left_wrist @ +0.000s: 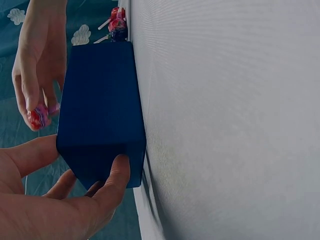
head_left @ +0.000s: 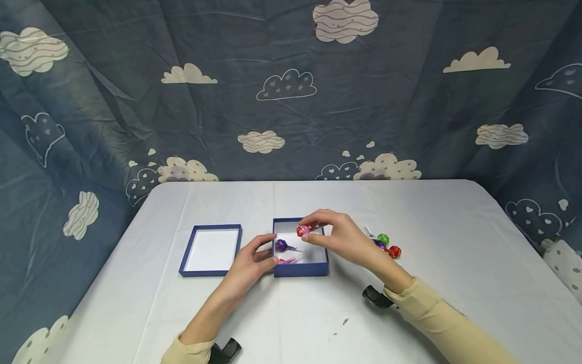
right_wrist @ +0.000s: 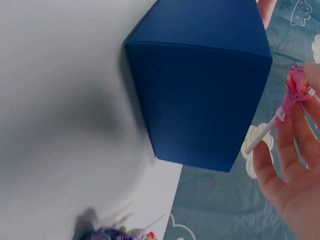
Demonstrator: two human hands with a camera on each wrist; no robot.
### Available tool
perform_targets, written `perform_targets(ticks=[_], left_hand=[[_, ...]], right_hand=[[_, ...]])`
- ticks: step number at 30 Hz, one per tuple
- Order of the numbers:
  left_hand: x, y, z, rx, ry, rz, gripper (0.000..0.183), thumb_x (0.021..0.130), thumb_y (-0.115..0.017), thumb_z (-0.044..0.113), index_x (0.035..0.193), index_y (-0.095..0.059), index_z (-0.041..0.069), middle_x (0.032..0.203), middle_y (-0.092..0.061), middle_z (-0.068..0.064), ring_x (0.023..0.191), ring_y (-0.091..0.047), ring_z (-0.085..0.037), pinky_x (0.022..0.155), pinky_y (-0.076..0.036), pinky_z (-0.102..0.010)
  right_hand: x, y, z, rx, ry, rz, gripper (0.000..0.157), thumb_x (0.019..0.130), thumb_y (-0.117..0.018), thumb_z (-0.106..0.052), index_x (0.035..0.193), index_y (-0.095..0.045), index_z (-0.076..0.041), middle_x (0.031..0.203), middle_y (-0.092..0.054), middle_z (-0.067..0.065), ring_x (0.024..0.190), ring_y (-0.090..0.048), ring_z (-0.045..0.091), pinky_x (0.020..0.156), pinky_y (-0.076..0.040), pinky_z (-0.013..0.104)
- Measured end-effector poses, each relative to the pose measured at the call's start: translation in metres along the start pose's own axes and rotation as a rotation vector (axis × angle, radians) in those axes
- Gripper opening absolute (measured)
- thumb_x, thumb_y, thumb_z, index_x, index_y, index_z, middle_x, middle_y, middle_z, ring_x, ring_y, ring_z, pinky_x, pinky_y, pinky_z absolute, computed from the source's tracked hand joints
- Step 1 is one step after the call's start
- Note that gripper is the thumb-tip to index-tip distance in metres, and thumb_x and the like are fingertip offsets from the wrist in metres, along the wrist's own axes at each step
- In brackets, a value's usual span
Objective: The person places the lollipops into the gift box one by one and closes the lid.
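My right hand (head_left: 347, 240) pinches a red and pink wrapped lollipop (head_left: 302, 230) by its head, above the open blue box (head_left: 301, 270). In the right wrist view, the lollipop's white stick (right_wrist: 261, 138) slants down past the fingers. Against the box's left wall rests my left hand (head_left: 247, 265), with fingertips at the rim and side; the left wrist view shows its fingers (left_wrist: 120, 172) spread on that wall. Inside the box lie a purple-wrapped lollipop (head_left: 281, 245) and a pink-wrapped lollipop (head_left: 286, 261), the latter partly hidden by the front wall.
The shallow blue-rimmed lid (head_left: 187, 253) lies with its white inside up, left of the box. Right of the box, several lollipops, including a green one (head_left: 383, 238) and a red one (head_left: 394, 252), lie on the white tablecloth (head_left: 409, 212). A cloud-patterned curtain (head_left: 282, 50) hangs behind.
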State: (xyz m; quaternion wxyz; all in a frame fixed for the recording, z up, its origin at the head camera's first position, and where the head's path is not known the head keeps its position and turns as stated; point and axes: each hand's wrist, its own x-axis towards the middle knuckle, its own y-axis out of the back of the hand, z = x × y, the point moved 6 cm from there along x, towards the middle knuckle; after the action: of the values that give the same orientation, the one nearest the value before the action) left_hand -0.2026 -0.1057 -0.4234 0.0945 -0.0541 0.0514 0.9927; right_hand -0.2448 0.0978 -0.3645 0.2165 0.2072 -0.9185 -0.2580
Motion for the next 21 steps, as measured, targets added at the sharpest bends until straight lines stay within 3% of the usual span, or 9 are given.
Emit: perform_targets(ticks=[12,21], left_hand=[[0.001,0.000,0.001,-0.010,-0.005,-0.006,0.051,0.089,-0.064,0.002,0.138,-0.054,0.008,0.148,-0.042,-0.013,0.127,-0.050,-0.035,0.097,-0.047,-0.046],[0.000,0.000,0.001,-0.023,-0.014,-0.021,0.051,0.089,-0.065,0.003,0.138,-0.053,0.009,0.147,-0.043,-0.014,0.127,-0.050,-0.036,0.096,-0.047,-0.044]], right_hand=[[0.014,-0.021,-0.002,0.001,0.040,-0.070,0.025,0.088,-0.076,-0.019,0.112,-0.072,-0.014,0.102,-0.067,-0.011,0.095,-0.063,0.014,0.087,-0.051,0.047],[0.024,-0.041,0.003,-0.082,0.035,-0.170,0.022,0.085,-0.077,-0.011,0.106,-0.072,-0.012,0.095,-0.066,-0.008,0.090,-0.063,0.020,0.086,-0.052,0.041]])
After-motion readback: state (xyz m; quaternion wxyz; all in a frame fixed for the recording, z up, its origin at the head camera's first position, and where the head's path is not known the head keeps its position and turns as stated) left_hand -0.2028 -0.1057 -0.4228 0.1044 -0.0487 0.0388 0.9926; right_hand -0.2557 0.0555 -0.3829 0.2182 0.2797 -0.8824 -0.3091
